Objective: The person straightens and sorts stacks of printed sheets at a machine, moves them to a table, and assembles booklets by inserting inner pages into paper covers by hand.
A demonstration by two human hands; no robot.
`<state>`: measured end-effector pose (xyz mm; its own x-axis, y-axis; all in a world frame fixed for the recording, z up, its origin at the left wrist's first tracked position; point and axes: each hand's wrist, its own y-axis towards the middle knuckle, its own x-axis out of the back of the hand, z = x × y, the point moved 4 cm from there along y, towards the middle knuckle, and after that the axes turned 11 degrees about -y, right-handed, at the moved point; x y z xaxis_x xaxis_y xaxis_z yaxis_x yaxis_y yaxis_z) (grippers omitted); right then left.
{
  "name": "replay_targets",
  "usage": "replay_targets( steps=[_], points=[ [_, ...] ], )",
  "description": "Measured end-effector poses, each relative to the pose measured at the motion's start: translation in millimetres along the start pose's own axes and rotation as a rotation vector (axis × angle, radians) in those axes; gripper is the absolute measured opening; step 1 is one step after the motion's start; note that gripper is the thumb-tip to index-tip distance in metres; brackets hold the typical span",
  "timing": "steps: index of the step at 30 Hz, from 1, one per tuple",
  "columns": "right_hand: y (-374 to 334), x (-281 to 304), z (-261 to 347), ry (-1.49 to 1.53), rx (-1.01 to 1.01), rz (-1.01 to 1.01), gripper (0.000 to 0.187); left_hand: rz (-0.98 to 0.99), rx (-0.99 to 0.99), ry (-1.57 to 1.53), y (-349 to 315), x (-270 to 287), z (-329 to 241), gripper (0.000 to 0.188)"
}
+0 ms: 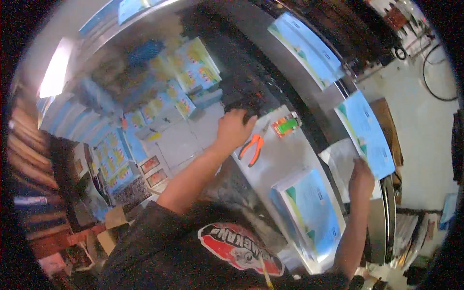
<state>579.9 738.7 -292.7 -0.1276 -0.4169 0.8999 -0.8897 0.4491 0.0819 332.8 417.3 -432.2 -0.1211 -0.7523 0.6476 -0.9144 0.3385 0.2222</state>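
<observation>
My left hand (235, 128) rests at the edge of a grey metal table (263, 176), fingers bent but apart, with nothing visible in them. Beside it lie pliers (252, 149) with orange and black handles, and a small orange and green package (286, 125). On the right, my right hand (361, 180) has its fingers closed at the edge of a white sheet (339, 162). The sheet lies against a blue printed booklet (366, 130); its grip is partly hidden. A stack of blue printed booklets (314, 210) sits on the table between my arms.
Another blue booklet (309, 48) lies farther along the machine's dark-edged track. At left, several stacks of blue and yellow printed booklets (198, 63) stand on a pale surface (181, 137). A bright lamp (55, 67) shows at far left, and a black cable (425, 72) loops at right.
</observation>
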Motion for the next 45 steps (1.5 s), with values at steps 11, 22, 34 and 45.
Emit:
replay_targets(
  steps=[11,22,34,45],
  points=[
    [-186,82,78,0.153,0.154,0.164,0.07,0.014,-0.002,0.024,-5,-5,-2,0.045],
    [-136,126,-4,0.258,-0.148,0.469,0.032,0.097,0.057,0.037,1,-4,-2,0.048],
    [48,88,-105,-0.085,-0.148,-0.699,0.043,0.121,0.097,0.035,-1,-6,-2,0.051],
    [-61,57,25,0.515,-0.043,0.142,0.046,-0.031,0.059,-0.19,-3,3,-1,0.039]
  ],
)
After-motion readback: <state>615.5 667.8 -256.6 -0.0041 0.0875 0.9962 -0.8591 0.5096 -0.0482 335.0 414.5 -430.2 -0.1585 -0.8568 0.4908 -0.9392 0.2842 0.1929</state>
